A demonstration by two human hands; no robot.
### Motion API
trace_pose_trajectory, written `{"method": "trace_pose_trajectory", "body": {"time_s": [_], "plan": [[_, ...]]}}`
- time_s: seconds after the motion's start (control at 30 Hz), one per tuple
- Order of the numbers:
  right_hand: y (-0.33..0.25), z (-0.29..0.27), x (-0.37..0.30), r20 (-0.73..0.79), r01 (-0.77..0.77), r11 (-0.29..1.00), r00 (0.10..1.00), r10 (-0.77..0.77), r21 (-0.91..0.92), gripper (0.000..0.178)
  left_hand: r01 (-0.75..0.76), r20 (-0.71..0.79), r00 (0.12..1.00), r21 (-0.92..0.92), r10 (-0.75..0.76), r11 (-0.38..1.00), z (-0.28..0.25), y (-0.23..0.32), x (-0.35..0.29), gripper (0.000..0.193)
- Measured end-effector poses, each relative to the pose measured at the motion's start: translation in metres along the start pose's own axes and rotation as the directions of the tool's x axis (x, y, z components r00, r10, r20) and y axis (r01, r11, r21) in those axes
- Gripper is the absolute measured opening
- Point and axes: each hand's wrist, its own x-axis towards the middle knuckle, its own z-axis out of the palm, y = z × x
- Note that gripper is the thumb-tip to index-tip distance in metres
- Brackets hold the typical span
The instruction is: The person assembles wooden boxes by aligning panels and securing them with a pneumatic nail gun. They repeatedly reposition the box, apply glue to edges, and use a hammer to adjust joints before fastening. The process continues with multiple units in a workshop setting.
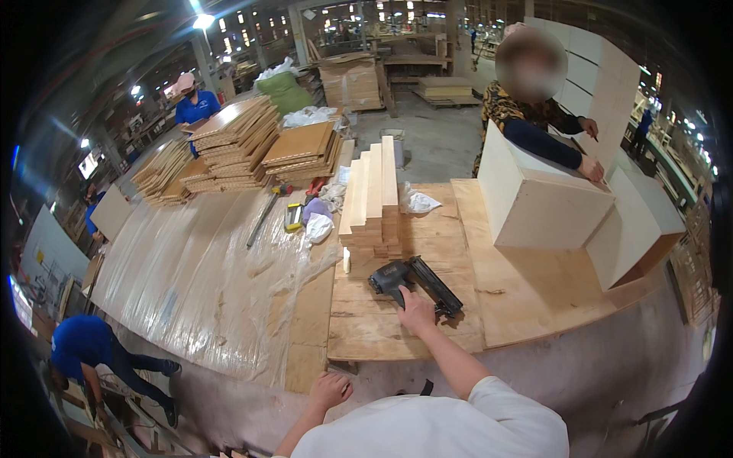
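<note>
A black nail gun (416, 284) lies on its side on the plywood tabletop. My right hand (418, 311) reaches over the front edge and grips its handle, with the fingers partly hidden from view. My left hand (330, 389) hangs just off the table's front edge, its fingers curled in and nothing visible in them. Beyond the nail gun stands a stepped stack of pale wooden strips (372, 202), close to the tool's head but apart from it.
White box-shaped cabinet parts (544, 210) stand at the right, where a co-worker (534, 126) leans over them. Brown panels (233, 145) are piled at the far left. Film-wrapped sheets (198, 267) cover the table's left side. A tape measure (293, 217) and rags lie mid-table.
</note>
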Motion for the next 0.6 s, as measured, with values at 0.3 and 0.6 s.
{"method": "trace_pose_trajectory", "body": {"time_s": [0.3, 0.6], "plan": [[0.003, 0.003, 0.001, -0.002, 0.002, 1.0, 1.0, -0.002, -0.015, 0.058, 0.005, 0.031, 0.999, 0.042, -0.006, 0.999, 0.006, 0.001, -0.002, 0.017], [0.004, 0.005, 0.0, -0.001, -0.015, 0.998, 1.0, 0.015, -0.054, 0.058, 0.001, -0.003, 1.0, 0.001, -0.001, 1.0, 0.013, -0.003, -0.004, 0.014]]}}
